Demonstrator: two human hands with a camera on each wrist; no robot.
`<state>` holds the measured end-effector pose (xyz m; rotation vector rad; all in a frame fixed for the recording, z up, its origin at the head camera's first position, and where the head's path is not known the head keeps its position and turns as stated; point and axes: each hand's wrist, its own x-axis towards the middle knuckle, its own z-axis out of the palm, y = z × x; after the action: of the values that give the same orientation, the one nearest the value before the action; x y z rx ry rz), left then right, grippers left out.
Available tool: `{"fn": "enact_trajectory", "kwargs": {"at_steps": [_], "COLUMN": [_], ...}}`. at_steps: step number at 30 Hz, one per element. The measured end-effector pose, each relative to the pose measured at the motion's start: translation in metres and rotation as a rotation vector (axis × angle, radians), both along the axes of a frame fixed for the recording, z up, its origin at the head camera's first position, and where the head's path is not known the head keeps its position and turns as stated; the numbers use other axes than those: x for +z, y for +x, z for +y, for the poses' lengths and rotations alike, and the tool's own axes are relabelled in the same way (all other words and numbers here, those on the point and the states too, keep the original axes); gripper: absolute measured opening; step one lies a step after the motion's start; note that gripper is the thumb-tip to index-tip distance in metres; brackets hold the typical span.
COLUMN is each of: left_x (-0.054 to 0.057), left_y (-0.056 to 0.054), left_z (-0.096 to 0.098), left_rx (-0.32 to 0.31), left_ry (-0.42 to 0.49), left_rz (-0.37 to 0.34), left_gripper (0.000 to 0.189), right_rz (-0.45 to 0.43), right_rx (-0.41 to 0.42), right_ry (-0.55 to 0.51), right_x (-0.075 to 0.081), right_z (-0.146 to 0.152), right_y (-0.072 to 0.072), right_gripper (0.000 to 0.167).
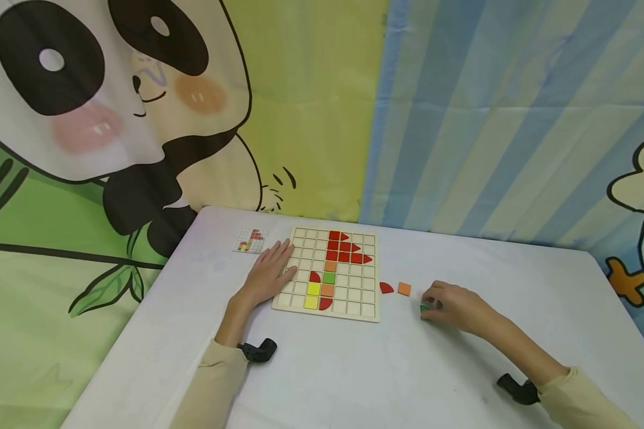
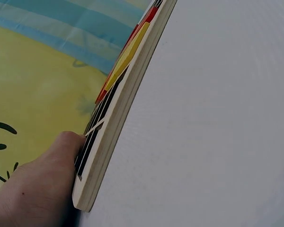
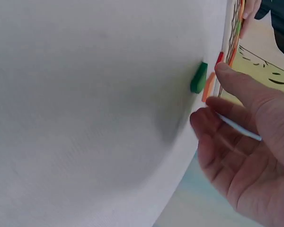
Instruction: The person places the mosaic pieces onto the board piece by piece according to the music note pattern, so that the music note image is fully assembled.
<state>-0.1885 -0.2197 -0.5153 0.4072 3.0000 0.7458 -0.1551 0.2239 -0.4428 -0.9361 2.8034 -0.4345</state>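
A wooden grid board [image 1: 358, 293] lies on the white table, with red, orange, green and yellow pieces in some of its squares. My left hand [image 1: 268, 274] rests along the board's left edge, fingers extended. To the right of the board, my right hand [image 1: 458, 307] is over a small green piece [image 3: 199, 78], partly hidden in the head view. In the right wrist view, thumb and fingers are apart and the piece sits on the table just beyond them. A red quarter-circle piece [image 1: 386, 288] and an orange square piece [image 1: 404, 289] lie between board and right hand.
A small pattern card [image 1: 250, 241] with a coloured grid lies left of the board, near my left fingertips. The white table [image 1: 322, 369] ends at a printed curtain [image 1: 488, 119] along its back edge. A black wrist device [image 1: 259, 350] is on my left wrist.
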Motion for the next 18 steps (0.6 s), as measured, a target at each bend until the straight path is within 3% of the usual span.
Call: {"fn": "enact_trajectory", "kwargs": {"at_steps": [5,12,18], "left_x": [0.001,0.001,0.000], "left_y": [0.000,0.000,0.000], "left_z": [0.001,0.001,0.001], "left_rx": [0.003,0.005,0.005], "left_ry": [0.003,-0.004,-0.001], "left_rz": [0.003,-0.003,0.003], "left_gripper": [0.066,0.067,0.067], "right_rz": [0.047,0.049,0.041], "right_rx": [-0.073,-0.002,-0.004], "right_ry": [0.029,-0.046,-0.067], "right_x": [-0.006,-0.014,-0.018], "right_z": [0.001,-0.003,-0.007], "right_y": [0.007,0.009,0.009], "right_gripper": [0.024,0.018,0.021]}}
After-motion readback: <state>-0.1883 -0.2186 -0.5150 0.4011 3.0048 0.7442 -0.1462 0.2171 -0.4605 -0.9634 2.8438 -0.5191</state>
